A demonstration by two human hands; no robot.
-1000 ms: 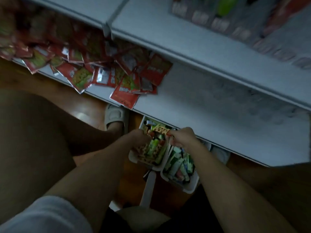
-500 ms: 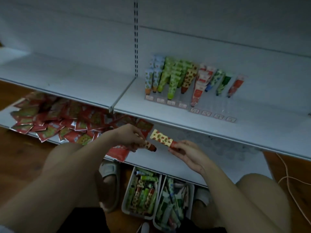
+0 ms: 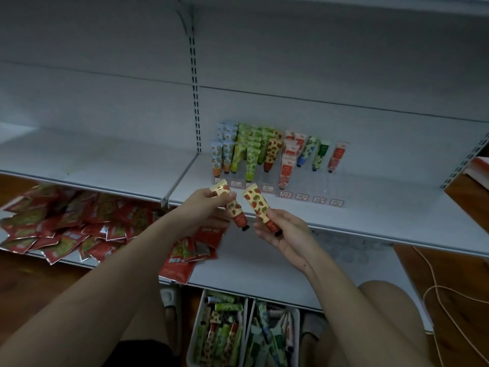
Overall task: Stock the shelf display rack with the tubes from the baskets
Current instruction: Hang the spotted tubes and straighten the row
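My left hand [image 3: 203, 207] grips a yellow strawberry-print tube [image 3: 229, 205] with a red cap end pointing down-right. My right hand [image 3: 284, 231] pinches a second strawberry-print tube [image 3: 258, 203] near its cap. Both tubes are held up in front of the middle shelf, just below the clear display rack [image 3: 304, 192], which holds rows of upright tubes [image 3: 254, 149] in blue, green, strawberry, pink and red. Two white baskets [image 3: 194, 337] [image 3: 296, 332] of mixed tubes sit on the floor between my knees.
Red snack packets [image 3: 66, 229] lie heaped on the lower shelf at left, one hanging over its edge. The white shelf [image 3: 383, 215] has bare room right of the rack. A cable [image 3: 449, 300] trails on the wooden floor at right.
My hands lifted from the baskets with a tube each and rose to shelf height. My view swung up from the floor to the display rack.
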